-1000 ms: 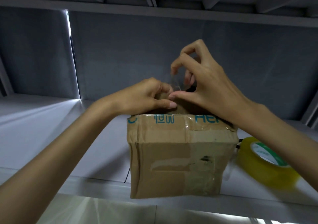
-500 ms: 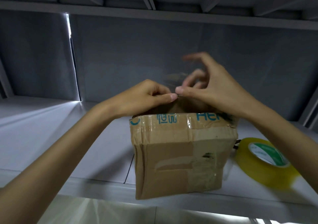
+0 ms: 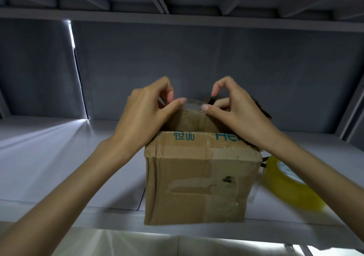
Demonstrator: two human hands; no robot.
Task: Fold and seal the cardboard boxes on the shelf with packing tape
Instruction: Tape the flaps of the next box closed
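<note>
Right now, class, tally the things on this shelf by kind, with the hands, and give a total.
Cardboard box: 1
Tape roll: 1
Clear tape strip: 1
Hands: 2, left hand and right hand
Total: 5

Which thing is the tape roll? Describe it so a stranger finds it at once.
Start at the grey shelf and find the brown cardboard box at its front edge. The tape roll lies just right of it, under the person's right forearm. It alone is round and translucent yellow.
</note>
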